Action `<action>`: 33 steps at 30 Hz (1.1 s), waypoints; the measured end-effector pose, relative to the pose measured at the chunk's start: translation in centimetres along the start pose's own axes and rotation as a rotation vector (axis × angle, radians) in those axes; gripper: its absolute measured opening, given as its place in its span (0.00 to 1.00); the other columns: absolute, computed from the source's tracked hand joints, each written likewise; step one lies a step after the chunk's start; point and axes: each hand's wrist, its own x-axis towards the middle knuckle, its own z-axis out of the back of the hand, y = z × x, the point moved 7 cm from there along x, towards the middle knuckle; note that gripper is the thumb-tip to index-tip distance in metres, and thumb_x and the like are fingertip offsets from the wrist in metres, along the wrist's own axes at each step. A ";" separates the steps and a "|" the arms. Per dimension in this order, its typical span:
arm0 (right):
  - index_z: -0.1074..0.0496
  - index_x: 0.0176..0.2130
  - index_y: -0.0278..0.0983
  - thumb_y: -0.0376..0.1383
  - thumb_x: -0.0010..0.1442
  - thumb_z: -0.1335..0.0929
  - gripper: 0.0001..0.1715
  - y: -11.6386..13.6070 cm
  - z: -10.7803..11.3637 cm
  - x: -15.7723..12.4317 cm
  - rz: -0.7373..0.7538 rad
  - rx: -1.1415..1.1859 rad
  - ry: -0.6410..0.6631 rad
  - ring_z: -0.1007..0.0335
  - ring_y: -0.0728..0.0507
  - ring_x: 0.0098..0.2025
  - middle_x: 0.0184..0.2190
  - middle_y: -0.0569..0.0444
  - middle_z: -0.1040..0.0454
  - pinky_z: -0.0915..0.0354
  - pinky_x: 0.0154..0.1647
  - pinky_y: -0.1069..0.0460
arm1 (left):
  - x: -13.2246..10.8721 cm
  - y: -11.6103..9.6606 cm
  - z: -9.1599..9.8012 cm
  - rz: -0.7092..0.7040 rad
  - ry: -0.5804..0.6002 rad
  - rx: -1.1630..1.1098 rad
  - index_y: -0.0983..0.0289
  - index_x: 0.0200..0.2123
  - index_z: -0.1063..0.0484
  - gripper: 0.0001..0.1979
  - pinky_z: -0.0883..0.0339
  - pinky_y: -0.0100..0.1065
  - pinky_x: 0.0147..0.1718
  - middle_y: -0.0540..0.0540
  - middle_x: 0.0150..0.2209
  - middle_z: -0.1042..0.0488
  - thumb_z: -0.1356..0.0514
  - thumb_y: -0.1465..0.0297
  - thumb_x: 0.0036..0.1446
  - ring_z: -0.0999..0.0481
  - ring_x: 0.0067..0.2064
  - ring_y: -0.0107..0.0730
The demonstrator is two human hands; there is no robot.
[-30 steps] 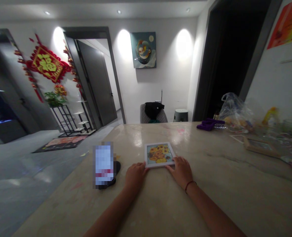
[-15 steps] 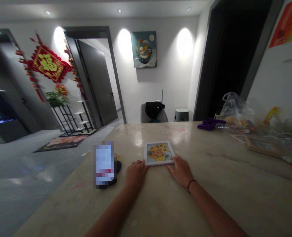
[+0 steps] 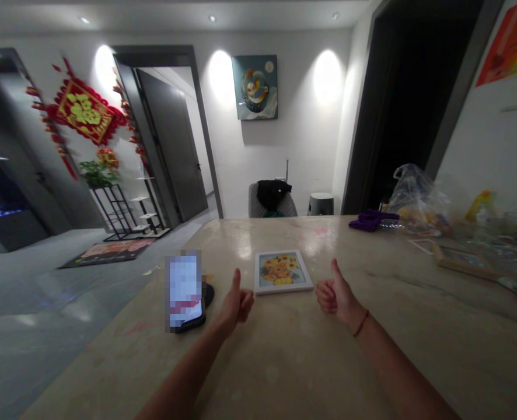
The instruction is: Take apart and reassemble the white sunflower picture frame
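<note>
A white-framed sunflower picture (image 3: 282,272) lies flat on the stone-topped table (image 3: 276,356). Just left of its near corner is my left hand (image 3: 236,303), curled into a fist with the thumb pointing up. On the other side, my right hand (image 3: 337,297) makes the same thumbs-up shape, with a thin dark red cord around the wrist. Neither hand touches the frame, and no object shows in the curled fingers. A phone (image 3: 186,291) with a lit, pixelated screen leans on a dark round stand, left of my left hand.
At the right lie a purple cloth item (image 3: 372,220), a clear plastic bag (image 3: 416,198), a wooden frame (image 3: 464,261) and a yellow-topped bottle (image 3: 481,207). Beyond the far table edge stands a grey chair (image 3: 271,198) draped with something black. The table's left edge drops to a tiled floor.
Both hands have let go of the picture's near corners and moved slightly apart. Their fingers have curled into fists and the thumbs have risen. The picture stays in nearly the same place.
</note>
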 end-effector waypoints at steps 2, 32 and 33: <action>0.56 0.08 0.40 0.66 0.46 0.57 0.39 -1.6 -1.2 0.0 -0.194 0.056 0.159 0.71 0.56 0.09 0.06 0.64 0.59 0.69 0.10 0.58 | -0.1 1.4 -1.8 0.164 0.242 -0.134 0.60 0.09 0.55 0.33 0.66 0.27 0.14 0.43 0.10 0.58 0.72 0.38 0.42 0.61 0.13 0.20; 0.32 0.31 0.34 0.27 0.41 0.30 0.12 -2.2 0.1 1.9 0.112 0.358 -0.181 0.29 0.49 0.23 0.24 0.52 0.24 0.32 0.26 0.55 | 0.7 -0.2 0.5 -0.423 -0.428 0.932 0.68 0.46 0.32 0.19 0.41 0.38 0.49 0.62 0.46 0.29 0.46 0.65 0.53 0.32 0.49 0.40; 0.32 0.32 0.34 0.27 0.41 0.30 0.13 -2.2 -0.4 1.7 0.097 0.379 -0.142 0.28 0.48 0.24 0.25 0.52 0.24 0.32 0.27 0.55 | 0.3 -0.9 0.2 -0.507 -0.463 1.008 0.67 0.49 0.34 0.21 0.44 0.42 0.52 0.62 0.49 0.31 0.44 0.67 0.51 0.36 0.53 0.43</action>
